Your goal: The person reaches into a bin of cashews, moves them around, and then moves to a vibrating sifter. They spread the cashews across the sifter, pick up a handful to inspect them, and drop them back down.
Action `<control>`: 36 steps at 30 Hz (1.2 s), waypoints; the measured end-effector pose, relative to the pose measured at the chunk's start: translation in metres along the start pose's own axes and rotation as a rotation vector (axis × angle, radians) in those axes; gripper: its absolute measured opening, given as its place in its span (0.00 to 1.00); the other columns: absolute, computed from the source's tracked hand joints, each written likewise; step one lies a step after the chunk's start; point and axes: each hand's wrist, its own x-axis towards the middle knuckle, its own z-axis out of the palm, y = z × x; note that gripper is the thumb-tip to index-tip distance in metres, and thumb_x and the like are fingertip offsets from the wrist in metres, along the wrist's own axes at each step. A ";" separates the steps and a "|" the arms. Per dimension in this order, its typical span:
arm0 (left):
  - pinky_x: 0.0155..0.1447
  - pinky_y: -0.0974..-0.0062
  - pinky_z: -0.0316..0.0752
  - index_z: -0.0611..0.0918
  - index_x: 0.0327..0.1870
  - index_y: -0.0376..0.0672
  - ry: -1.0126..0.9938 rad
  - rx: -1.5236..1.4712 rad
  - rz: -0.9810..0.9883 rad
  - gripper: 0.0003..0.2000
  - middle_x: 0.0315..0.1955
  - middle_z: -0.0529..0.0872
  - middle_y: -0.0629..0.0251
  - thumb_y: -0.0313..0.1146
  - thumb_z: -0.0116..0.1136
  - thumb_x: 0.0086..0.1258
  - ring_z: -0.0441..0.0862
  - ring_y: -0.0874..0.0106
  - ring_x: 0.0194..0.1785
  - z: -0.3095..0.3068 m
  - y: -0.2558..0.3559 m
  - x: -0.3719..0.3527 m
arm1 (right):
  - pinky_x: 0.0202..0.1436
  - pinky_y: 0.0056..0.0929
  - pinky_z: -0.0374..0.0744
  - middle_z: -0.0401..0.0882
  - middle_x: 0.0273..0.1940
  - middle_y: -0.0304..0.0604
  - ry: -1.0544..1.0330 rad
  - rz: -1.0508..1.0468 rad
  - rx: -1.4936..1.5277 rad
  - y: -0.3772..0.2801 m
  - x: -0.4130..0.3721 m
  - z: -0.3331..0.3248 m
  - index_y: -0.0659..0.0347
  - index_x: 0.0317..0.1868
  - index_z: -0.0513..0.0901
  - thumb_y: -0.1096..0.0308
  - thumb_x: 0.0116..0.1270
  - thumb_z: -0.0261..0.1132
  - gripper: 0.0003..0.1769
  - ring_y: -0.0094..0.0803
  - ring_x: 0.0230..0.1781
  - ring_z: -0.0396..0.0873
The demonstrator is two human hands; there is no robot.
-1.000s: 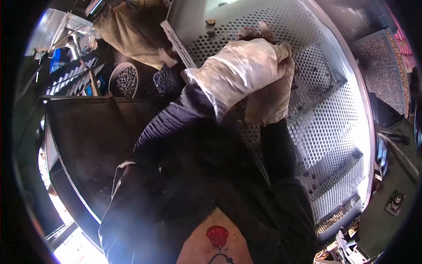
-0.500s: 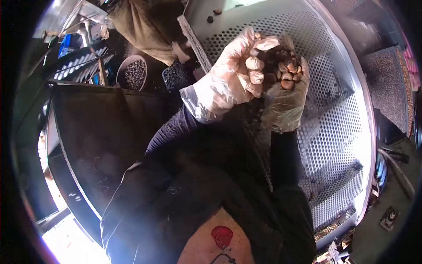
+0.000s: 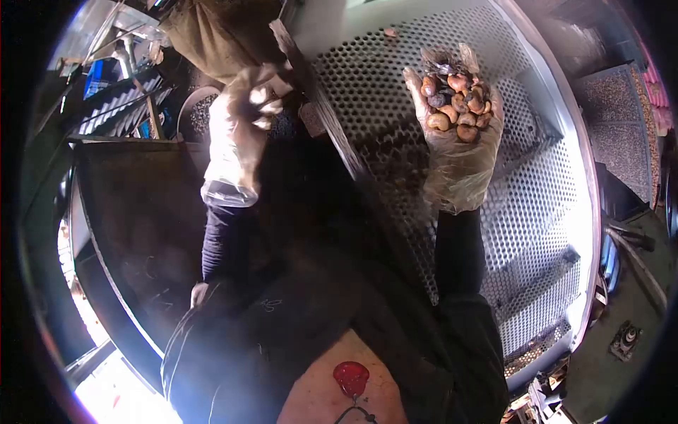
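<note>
My right hand, in a clear plastic glove, is palm up above the perforated metal tray. Its cupped fingers hold a heap of cashew nuts in their shells, brown, orange and some blackened. My left hand, gloved the same way, hangs to the left of the tray, beyond its wooden edge strip. Its fingers are curled and partly blurred. What they hold, if anything, cannot be made out.
A round bucket with dark bits stands behind my left hand, beside a brown sack. A dark metal panel lies at left. One small piece rests at the tray's far end. Another bed of brown material is at right.
My left hand has moved left, away from the cashew nuts, past the tray's edge. My right hand stays nearly in place, its heap now uncovered.
</note>
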 end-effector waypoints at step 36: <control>0.64 0.61 0.90 0.90 0.71 0.45 -0.441 1.554 0.376 0.25 0.54 0.99 0.56 0.55 0.66 0.88 0.98 0.57 0.54 0.185 -0.151 0.044 | 0.65 0.42 0.95 0.95 0.64 0.52 -0.134 -0.183 -0.086 -0.001 0.008 -0.070 0.68 0.74 0.86 0.67 0.91 0.63 0.21 0.42 0.59 0.95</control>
